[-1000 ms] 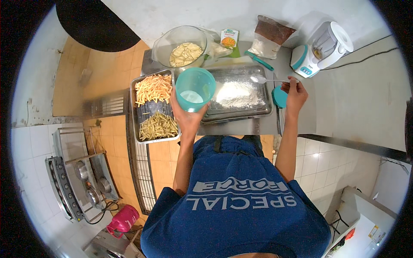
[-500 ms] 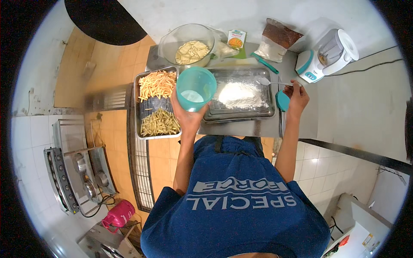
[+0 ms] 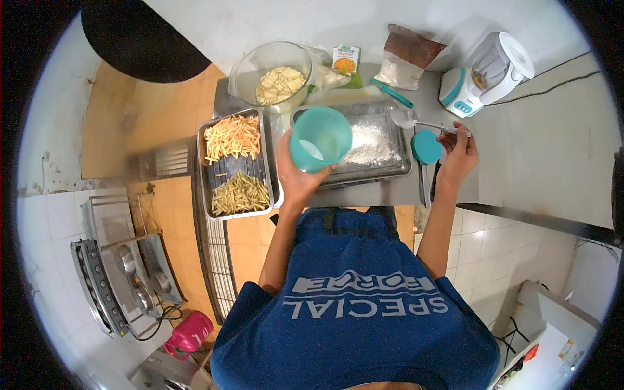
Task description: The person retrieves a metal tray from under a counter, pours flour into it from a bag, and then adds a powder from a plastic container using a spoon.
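My left hand [image 3: 300, 183] is wrapped round a teal plastic tub [image 3: 322, 136], held tilted over the left part of a dark metal tray [image 3: 390, 170]. Some white stuff shows inside the tub. A heap of white powder [image 3: 372, 144] lies in the tray, partly hidden by the tub. With closed fingers my right hand [image 3: 459, 156] grips the handle end of a metal spoon [image 3: 429, 124]. Its pale, whitish bowl is over the tray's far right corner. On the counter, just left of my right hand, is a round teal lid [image 3: 426, 147].
Left stands a tray [image 3: 268, 170] of orange and greenish strips. Behind are a glass bowl [image 3: 244, 78] with pale pieces, a small packet [image 3: 346, 60], a teal-handled utensil [image 3: 392, 93], a bag of powder [image 3: 403, 62] and a blender [image 3: 465, 91]. Dark utensils [image 3: 422, 182] lie near the lid.
My left hand has carried the tub to the right, further over the powder tray. My right hand has shifted slightly right and nearer with the spoon, showing more of the lid.
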{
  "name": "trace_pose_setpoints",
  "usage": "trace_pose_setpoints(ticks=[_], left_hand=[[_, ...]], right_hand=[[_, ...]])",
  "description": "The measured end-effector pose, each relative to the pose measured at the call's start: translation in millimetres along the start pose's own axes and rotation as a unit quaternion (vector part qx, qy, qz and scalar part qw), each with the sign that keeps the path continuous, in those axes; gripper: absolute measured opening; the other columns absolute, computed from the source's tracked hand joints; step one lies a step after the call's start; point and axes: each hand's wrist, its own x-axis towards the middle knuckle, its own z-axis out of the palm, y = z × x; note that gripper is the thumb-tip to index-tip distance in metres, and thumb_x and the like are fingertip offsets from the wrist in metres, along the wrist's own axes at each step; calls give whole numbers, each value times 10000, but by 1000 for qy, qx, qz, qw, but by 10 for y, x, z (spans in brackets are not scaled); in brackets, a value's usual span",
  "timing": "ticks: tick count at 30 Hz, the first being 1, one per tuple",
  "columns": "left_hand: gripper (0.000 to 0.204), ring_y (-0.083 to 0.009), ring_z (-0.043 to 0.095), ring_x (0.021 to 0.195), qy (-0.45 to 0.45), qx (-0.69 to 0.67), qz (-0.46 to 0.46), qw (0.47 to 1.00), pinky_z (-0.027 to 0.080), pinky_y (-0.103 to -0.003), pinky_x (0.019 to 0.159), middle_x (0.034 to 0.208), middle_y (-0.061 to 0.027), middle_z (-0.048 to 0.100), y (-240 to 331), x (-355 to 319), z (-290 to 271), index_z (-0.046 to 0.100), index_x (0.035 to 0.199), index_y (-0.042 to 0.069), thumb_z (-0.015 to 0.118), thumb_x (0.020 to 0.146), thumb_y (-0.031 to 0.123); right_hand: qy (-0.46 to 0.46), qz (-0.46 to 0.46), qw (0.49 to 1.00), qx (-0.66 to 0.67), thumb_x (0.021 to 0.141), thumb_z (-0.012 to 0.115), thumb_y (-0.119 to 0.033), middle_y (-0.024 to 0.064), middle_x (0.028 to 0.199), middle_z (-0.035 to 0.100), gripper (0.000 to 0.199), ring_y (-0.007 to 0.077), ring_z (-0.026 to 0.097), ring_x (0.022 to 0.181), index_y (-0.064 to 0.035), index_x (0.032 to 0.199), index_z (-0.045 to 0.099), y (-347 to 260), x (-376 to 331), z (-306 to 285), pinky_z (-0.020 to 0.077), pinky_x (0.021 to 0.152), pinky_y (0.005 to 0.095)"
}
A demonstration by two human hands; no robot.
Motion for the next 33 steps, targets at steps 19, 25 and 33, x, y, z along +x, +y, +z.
trace_pose_setpoints(ticks=[19, 25, 33], left_hand=[[1064, -392, 459, 1210, -168, 21, 130, 977, 369, -490, 1039, 1326, -173, 503, 1141, 711, 2214, 422, 1409, 69, 944, 508, 289], [1035, -404, 445, 1239, -114, -47, 94, 988, 366, -507, 1056, 1335, -186, 490, 858, 697, 3262, 414, 1396, 46, 937, 521, 220], [1073, -404, 394, 1322, -52, -64, 88, 993, 343, -489, 1112, 1393, -229, 428, 542, 704, 3820, 290, 1484, 9, 902, 615, 156]], right_hand=[[-66, -47, 979, -187, 1014, 546, -214, 104, 1220, 663, 334, 193, 617, 1121, -21, 1278, 617, -86, -197, -1165, 472, 909, 329], [-146, 42, 949, -277, 997, 571, -213, 86, 1173, 688, 290, 192, 637, 1066, -59, 1230, 652, 23, -107, -1633, 491, 847, 309], [-310, 70, 916, -244, 998, 561, -221, 65, 1111, 712, 289, 169, 641, 974, -60, 1216, 663, 140, 314, -1880, 486, 812, 315]])
